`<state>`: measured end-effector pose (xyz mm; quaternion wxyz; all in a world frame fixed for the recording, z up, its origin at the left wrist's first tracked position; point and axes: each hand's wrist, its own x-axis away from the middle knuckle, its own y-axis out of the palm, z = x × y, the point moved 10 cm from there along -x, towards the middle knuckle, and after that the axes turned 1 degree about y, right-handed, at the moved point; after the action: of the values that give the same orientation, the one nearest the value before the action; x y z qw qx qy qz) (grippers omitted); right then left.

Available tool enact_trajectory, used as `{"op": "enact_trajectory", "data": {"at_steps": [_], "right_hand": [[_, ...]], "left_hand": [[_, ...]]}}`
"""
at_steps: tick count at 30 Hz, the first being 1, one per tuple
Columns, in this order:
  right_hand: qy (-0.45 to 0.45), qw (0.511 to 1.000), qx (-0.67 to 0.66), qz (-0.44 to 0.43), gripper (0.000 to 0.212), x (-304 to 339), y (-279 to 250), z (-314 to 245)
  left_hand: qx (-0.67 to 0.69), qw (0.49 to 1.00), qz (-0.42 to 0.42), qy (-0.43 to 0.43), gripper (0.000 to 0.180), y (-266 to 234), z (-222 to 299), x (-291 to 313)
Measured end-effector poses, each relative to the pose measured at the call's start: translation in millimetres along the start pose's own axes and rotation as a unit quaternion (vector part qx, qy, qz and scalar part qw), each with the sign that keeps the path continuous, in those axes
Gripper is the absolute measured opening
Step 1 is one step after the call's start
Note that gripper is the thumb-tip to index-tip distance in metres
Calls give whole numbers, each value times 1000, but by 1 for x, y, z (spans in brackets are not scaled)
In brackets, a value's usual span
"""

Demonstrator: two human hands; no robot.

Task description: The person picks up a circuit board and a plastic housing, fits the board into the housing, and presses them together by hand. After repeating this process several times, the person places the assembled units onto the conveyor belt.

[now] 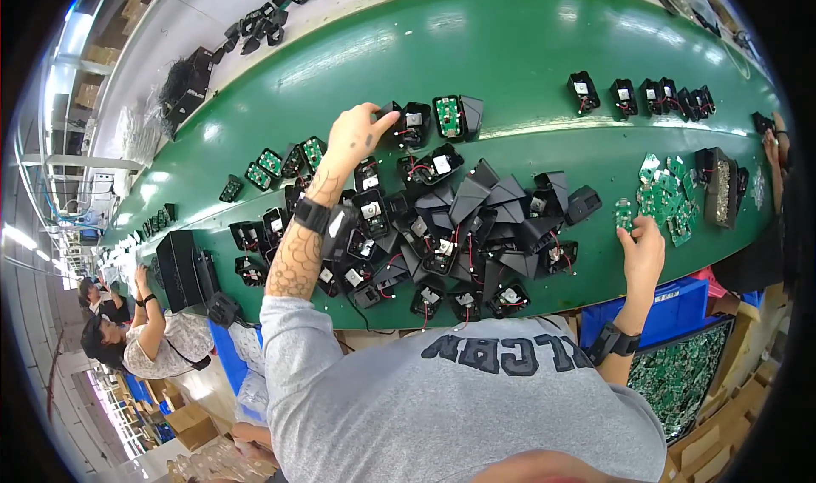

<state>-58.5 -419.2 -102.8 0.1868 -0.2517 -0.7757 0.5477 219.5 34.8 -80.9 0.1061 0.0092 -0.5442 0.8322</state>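
Observation:
My left hand (357,134) reaches to the far side of the pile, its fingers closed on the edge of a black plastic housing (415,126) that lies open with wires inside. Right beside that housing is another one with a green circuit board (449,117) seated in it. My right hand (643,249) pinches a small green circuit board (625,214) at its lower edge, next to a loose heap of bare boards (667,192). Between my arms spreads a jumbled pile of black housings (459,228), several with red wires showing.
The green table (527,41) curves across the view. More housings (650,97) line its far right, and others with boards (269,163) stand left. A black box of small parts (722,190) is at right. Blue bins (671,311) sit below the near edge. Other people work at both ends.

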Motion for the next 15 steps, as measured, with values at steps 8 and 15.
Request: {"op": "enact_trajectory", "data": {"at_steps": [8, 15], "right_hand": [[-138, 972, -181, 62, 17, 8, -25, -54], [-129, 825, -538, -113, 26, 21, -37, -114]], "left_hand": [[394, 919, 3, -35, 51, -14, -19, 11], [594, 800, -76, 43, 46, -22, 104, 130]]}}
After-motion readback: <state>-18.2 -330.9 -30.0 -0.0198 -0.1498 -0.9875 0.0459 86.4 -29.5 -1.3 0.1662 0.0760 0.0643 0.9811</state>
